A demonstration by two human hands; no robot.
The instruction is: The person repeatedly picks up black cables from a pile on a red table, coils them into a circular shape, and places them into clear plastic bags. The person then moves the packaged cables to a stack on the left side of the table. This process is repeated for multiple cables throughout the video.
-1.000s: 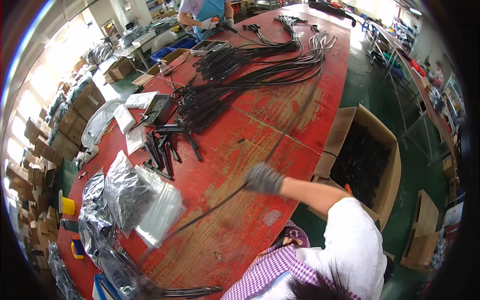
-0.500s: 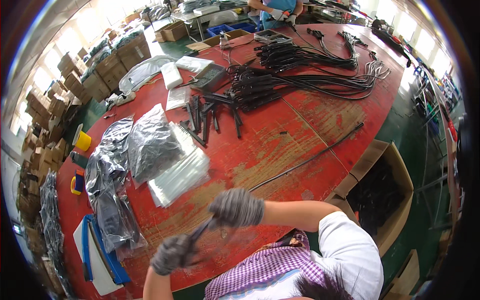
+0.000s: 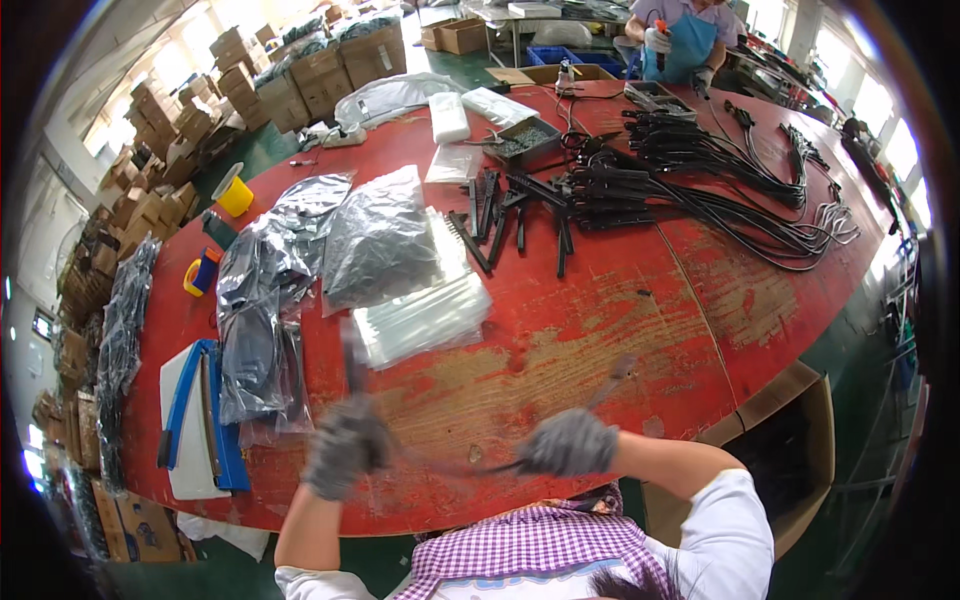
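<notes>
1. The left hand (image 3: pixel 347 447), in a grey knit glove, is clenched around one end of a thin black cable (image 3: pixel 455 466); a blurred dark length of it stands up from the top of this grip.
2. The right hand (image 3: pixel 570 442), gloved the same way, is closed on the other part of the same cable, and a blurred end sticks out up and to the right of that grip.
3. The cable sags in a shallow line between the two grips, just above the near edge of the red counter (image 3: pixel 600 330). Both hands are motion-blurred, so finger detail cannot be told.
4. Just beyond the left grip lies a stack of clear plastic bags (image 3: pixel 425 315), and further out from it a heap of grey foil bags (image 3: pixel 375 240).
5. To the left of the left grip a blue and white folder (image 3: pixel 200 420) lies flat on the counter.
6. Well beyond the right grip, black cable bundles (image 3: pixel 700 170) spread over the far half of the counter, with short black parts (image 3: pixel 505 215) scattered beside them.
7. Below and to the right of the right grip, an open cardboard box (image 3: pixel 790 450) stands beside the counter.
8. At the far end another person in a blue apron (image 3: pixel 690 40) works at the counter.
</notes>
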